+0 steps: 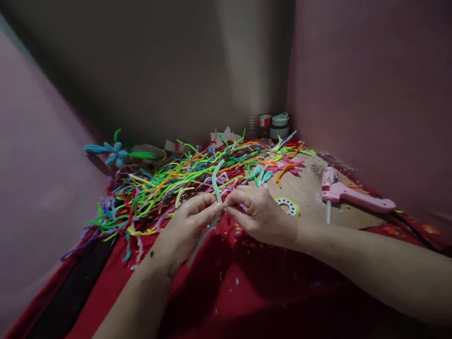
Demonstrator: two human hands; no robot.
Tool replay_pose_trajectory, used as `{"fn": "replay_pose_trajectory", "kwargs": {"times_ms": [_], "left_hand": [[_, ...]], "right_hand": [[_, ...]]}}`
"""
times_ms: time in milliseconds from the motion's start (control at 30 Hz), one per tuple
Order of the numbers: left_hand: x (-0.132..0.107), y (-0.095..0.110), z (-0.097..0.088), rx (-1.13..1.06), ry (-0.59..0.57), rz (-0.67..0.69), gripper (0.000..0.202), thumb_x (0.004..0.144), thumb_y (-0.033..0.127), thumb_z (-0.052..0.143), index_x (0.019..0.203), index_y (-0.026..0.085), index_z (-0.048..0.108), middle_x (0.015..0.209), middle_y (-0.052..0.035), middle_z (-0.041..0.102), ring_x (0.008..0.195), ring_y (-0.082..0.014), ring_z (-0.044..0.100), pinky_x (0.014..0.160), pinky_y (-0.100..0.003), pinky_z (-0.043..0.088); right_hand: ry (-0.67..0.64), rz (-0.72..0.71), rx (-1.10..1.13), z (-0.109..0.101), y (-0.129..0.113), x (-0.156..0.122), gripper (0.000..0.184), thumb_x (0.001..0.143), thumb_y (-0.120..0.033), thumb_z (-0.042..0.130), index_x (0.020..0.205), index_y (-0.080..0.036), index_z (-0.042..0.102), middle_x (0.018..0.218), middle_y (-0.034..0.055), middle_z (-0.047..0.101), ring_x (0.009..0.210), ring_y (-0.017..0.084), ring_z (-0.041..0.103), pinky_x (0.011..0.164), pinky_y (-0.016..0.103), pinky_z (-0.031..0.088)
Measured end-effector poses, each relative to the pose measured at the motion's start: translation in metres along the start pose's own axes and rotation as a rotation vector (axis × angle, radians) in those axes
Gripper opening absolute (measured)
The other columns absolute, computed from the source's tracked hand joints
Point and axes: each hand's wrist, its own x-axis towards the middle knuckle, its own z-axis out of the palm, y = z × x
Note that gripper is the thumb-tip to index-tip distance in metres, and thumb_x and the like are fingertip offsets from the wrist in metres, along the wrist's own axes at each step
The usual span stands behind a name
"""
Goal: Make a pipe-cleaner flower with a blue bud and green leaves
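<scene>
A pale aqua pipe cleaner (216, 181) is held near its middle, one end curving upward and the other slanting down toward the red cloth. My left hand (193, 219) pinches it between thumb and fingers. Right beside it, my right hand (259, 214) is closed in a pinch at the same spot, fingertips touching the left ones; the part between the fingertips is hidden. Behind both hands spreads a tangled pile of many-coloured pipe cleaners (169, 176). Small aqua loops of pipe cleaner (264, 176) lie just beyond my right hand.
A pink glue gun (356, 197) rests on a cardboard sheet (305, 181) at the right, near a round white disc with holes (291, 205). A blue pipe-cleaner flower (117, 154) stands at the far left. Jars (280, 126) stand against the wall. Scraps dot the red cloth (254, 287).
</scene>
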Motion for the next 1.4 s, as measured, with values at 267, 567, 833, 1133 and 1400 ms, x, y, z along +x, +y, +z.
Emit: {"fn": "replay_pose_trajectory", "kwargs": {"times_ms": [267, 567, 833, 1133, 1400], "left_hand": [[0.0, 0.004, -0.004, 0.096, 0.19, 0.004, 0.023, 0.084, 0.037, 0.052, 0.072, 0.018, 0.05, 0.065, 0.0047, 0.043, 0.06, -0.0094, 0.036, 0.056, -0.021, 0.032], [0.004, 0.008, -0.003, 0.183, 0.193, 0.009, 0.019, 0.083, 0.031, 0.052, 0.07, 0.016, 0.053, 0.065, 0.0028, 0.047, 0.061, -0.0112, 0.041, 0.057, -0.022, 0.034], [-0.002, 0.008, -0.005, 0.196, -0.006, 0.065, 0.019, 0.082, 0.03, 0.053, 0.067, 0.018, 0.05, 0.064, 0.0028, 0.045, 0.061, -0.012, 0.041, 0.056, -0.023, 0.033], [-0.003, 0.008, -0.004, 0.193, 0.047, 0.001, 0.022, 0.083, 0.033, 0.051, 0.068, 0.017, 0.052, 0.064, 0.0031, 0.046, 0.061, -0.0109, 0.041, 0.056, -0.023, 0.033], [-0.002, 0.004, 0.0, 0.037, 0.119, -0.061, 0.02, 0.078, 0.032, 0.057, 0.066, 0.016, 0.058, 0.058, 0.0042, 0.046, 0.054, -0.0088, 0.038, 0.052, -0.022, 0.03]], "right_hand": [[-0.271, 0.508, 0.608, -0.001, 0.012, 0.011, 0.017, 0.071, -0.026, 0.065, 0.061, -0.011, 0.064, 0.056, 0.0028, 0.062, 0.051, 0.009, 0.052, 0.055, 0.023, 0.042], [-0.265, 0.414, 0.373, 0.002, 0.015, 0.009, 0.02, 0.077, -0.021, 0.06, 0.058, -0.013, 0.062, 0.051, 0.0006, 0.059, 0.046, 0.009, 0.049, 0.05, 0.023, 0.038], [0.153, -0.343, -0.279, -0.006, 0.005, 0.006, 0.017, 0.084, -0.022, 0.054, 0.085, -0.018, 0.071, 0.091, 0.0079, 0.065, 0.088, 0.019, 0.05, 0.082, 0.036, 0.039], [-0.331, 0.298, 0.175, -0.008, 0.006, 0.01, 0.02, 0.079, -0.021, 0.054, 0.062, -0.014, 0.062, 0.054, -0.0009, 0.054, 0.05, 0.009, 0.045, 0.052, 0.024, 0.035], [-0.355, 0.494, 0.42, -0.006, 0.004, 0.011, 0.012, 0.069, -0.019, 0.06, 0.058, -0.014, 0.063, 0.05, -0.0036, 0.05, 0.047, 0.007, 0.036, 0.048, 0.024, 0.027]]}}
